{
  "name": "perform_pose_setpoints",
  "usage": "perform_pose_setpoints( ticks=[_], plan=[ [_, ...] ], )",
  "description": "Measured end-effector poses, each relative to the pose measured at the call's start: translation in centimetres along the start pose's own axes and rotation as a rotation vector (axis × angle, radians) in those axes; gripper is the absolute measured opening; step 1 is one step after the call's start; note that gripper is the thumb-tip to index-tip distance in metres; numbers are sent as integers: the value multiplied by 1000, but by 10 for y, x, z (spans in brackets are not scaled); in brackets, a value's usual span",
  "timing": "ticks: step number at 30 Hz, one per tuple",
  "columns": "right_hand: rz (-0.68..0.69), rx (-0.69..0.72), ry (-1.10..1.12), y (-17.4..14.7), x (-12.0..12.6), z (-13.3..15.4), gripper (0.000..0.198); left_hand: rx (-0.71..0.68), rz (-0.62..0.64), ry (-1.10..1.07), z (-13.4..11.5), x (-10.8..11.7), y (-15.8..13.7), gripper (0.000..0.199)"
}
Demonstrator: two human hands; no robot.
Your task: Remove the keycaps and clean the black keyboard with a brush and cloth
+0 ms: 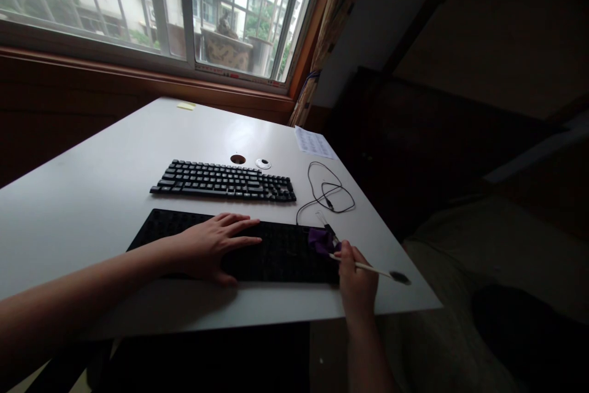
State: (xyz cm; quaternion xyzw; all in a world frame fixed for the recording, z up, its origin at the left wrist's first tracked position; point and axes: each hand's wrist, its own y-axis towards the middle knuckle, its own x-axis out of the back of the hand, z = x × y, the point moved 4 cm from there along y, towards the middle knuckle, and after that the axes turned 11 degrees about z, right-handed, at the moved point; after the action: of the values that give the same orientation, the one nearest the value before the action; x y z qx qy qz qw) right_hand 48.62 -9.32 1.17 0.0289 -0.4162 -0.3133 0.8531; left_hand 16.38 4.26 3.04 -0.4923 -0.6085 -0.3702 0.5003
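My left hand (209, 247) lies flat with fingers spread on a black keyboard base (280, 258), which looks stripped of its keycaps. At the base's right end, my right hand (358, 279) pinches a thin pale-handled brush (375, 269). The brush's dark bristles point right, away from the keyboard, and its handle tip reaches left to a crumpled purple cloth (319, 240). That cloth rests on the base's right part; whether my right fingers also grip it I cannot tell. Just behind the cloth is a small wire-ended tool (325, 221), partly hidden. Behind the base, keycaps (221, 179) stand in keyboard layout.
The white table (115, 160) ends at a near edge and a slanting right edge. A black cable (343, 209) lies coiled at right. Farther back are a round hole (238, 159), its cover (263, 164), a printed sheet (315, 143) and a yellow note (186, 106).
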Motion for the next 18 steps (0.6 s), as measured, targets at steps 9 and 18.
perform_pose_setpoints(
  ticks=[9,18],
  plan=[
    [24,32,-9,0,1,4,56,5,25,0,0,0,0,96],
    [89,37,61,4,-8,2,51,1,31,-5,0,0,0,97]
  ],
)
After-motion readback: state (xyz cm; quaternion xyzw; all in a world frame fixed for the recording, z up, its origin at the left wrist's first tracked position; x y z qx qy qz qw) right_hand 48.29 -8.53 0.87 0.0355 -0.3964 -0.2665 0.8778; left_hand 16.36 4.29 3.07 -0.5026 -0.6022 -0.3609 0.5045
